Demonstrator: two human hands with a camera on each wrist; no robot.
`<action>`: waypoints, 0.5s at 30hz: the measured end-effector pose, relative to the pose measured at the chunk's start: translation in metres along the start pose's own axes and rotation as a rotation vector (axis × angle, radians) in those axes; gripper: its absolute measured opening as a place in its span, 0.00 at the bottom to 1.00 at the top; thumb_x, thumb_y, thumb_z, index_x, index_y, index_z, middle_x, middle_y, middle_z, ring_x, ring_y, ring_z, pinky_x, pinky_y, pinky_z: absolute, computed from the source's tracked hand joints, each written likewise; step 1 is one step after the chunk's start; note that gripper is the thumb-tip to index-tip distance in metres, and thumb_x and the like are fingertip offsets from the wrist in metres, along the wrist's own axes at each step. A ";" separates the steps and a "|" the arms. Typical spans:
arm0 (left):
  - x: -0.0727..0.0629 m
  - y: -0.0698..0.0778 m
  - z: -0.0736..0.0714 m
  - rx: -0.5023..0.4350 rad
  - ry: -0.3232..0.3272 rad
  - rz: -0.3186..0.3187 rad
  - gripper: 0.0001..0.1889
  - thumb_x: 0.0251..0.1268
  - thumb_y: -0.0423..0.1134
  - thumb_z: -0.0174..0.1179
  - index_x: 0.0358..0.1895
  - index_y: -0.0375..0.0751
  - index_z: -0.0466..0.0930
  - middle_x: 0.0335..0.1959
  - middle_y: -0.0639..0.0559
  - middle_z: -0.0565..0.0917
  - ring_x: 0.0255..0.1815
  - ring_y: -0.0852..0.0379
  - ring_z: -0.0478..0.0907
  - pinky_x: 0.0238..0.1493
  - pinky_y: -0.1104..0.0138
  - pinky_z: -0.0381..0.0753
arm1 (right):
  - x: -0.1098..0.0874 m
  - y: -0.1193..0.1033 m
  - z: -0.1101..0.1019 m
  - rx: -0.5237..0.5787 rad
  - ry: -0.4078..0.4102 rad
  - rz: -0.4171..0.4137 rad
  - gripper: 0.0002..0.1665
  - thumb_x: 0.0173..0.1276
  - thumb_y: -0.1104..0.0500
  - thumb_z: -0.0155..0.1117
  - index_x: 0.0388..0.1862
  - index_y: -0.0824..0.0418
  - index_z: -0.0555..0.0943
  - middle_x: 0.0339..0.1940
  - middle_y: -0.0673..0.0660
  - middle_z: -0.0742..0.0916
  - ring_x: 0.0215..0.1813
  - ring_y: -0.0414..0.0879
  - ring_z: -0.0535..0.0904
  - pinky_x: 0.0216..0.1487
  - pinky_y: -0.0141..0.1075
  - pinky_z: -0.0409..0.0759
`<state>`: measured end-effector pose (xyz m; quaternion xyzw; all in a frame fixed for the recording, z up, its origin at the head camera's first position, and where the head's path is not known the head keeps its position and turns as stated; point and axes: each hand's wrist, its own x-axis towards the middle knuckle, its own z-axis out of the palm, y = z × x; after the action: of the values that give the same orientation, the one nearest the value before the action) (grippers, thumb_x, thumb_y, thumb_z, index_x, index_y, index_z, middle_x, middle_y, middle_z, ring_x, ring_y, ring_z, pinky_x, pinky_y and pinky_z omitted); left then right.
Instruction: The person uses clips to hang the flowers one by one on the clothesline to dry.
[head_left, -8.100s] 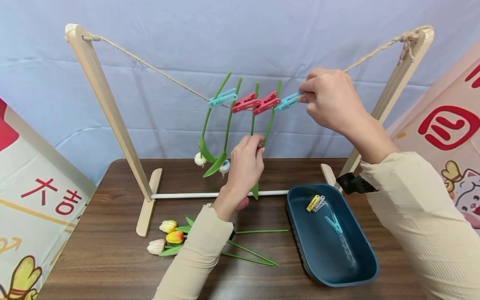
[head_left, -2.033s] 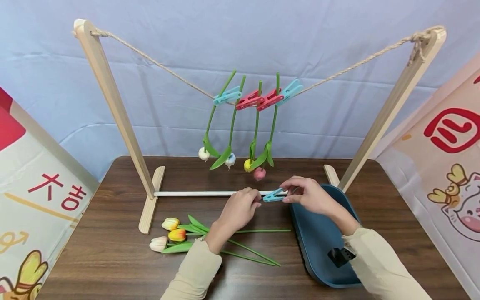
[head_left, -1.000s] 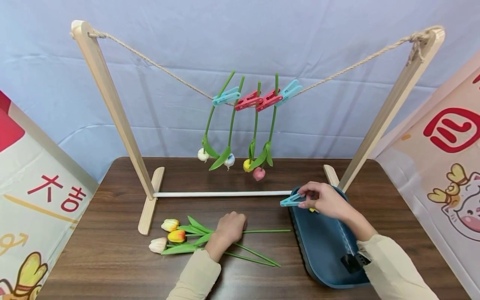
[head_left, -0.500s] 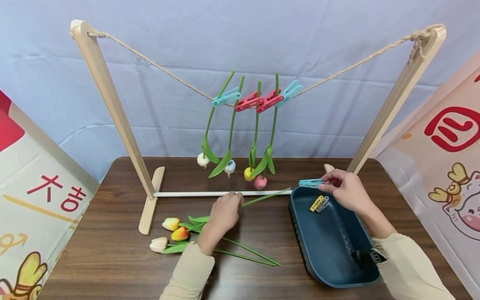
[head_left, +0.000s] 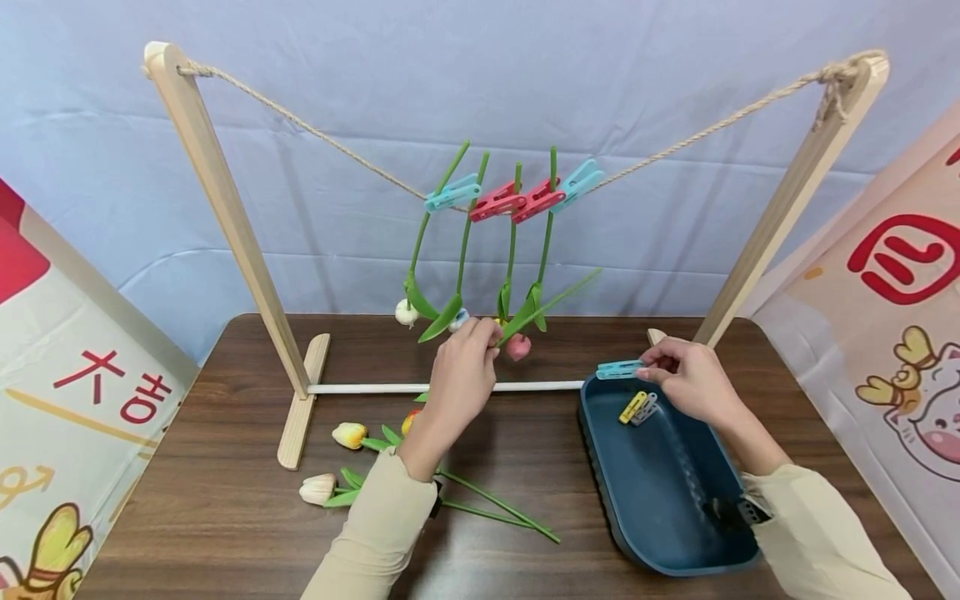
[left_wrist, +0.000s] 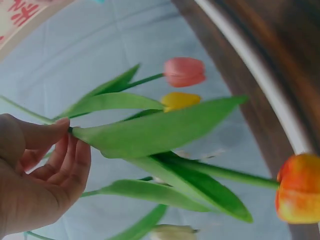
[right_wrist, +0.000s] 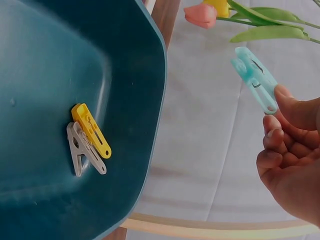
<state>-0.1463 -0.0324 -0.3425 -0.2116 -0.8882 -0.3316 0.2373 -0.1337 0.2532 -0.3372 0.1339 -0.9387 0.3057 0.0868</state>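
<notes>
My left hand (head_left: 459,375) pinches an orange-red artificial tulip (left_wrist: 300,189) by its stem, just below the hanging flowers. In the head view its green stem points up to the right and my forearm partly covers the bloom. My right hand (head_left: 697,382) pinches a light blue clothespin (head_left: 618,369) over the far rim of the blue basin (head_left: 596,467). Several tulips, including a pink one (head_left: 517,347) and a white one (head_left: 406,312), hang bloom-down from the rope (head_left: 300,125). Red clothespins (head_left: 537,200) and light blue ones sit at their stems.
Inside the basin lie a yellow clothespin (head_left: 632,407) and a grey clothespin (head_left: 644,409). A yellow tulip (head_left: 349,435) and a whitish tulip (head_left: 318,489) lie on the wooden table (head_left: 247,533). Wooden posts (head_left: 225,208) and a white bar (head_left: 390,389) form the frame.
My left hand, earlier at the clothespin, has gone down to the lying tulips and lifted the orange-red one toward the rope. The right hand has carried the light blue clothespin rightward over the basin rim.
</notes>
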 end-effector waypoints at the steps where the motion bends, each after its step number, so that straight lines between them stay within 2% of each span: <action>1: 0.003 0.002 -0.001 -0.003 0.009 0.008 0.08 0.53 0.23 0.60 0.34 0.36 0.76 0.29 0.48 0.77 0.31 0.53 0.77 0.31 0.61 0.76 | 0.000 0.000 0.000 0.000 -0.009 0.002 0.03 0.57 0.68 0.64 0.31 0.68 0.80 0.22 0.53 0.79 0.22 0.41 0.70 0.22 0.32 0.69; 8: 0.024 0.019 -0.006 -0.034 0.063 0.026 0.07 0.54 0.24 0.60 0.36 0.34 0.77 0.29 0.48 0.75 0.30 0.52 0.75 0.31 0.61 0.74 | 0.002 -0.003 -0.001 -0.005 -0.053 -0.004 0.04 0.58 0.69 0.62 0.33 0.69 0.80 0.24 0.54 0.80 0.24 0.42 0.72 0.24 0.33 0.71; 15: 0.038 0.030 -0.005 -0.042 0.057 0.033 0.06 0.57 0.26 0.59 0.38 0.35 0.76 0.32 0.48 0.77 0.33 0.53 0.77 0.36 0.63 0.75 | 0.004 -0.006 -0.002 -0.004 -0.063 -0.011 0.03 0.58 0.69 0.63 0.32 0.69 0.80 0.23 0.53 0.79 0.23 0.43 0.71 0.23 0.33 0.70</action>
<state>-0.1598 -0.0071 -0.3032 -0.2216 -0.8704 -0.3521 0.2635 -0.1359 0.2490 -0.3313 0.1484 -0.9408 0.2988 0.0592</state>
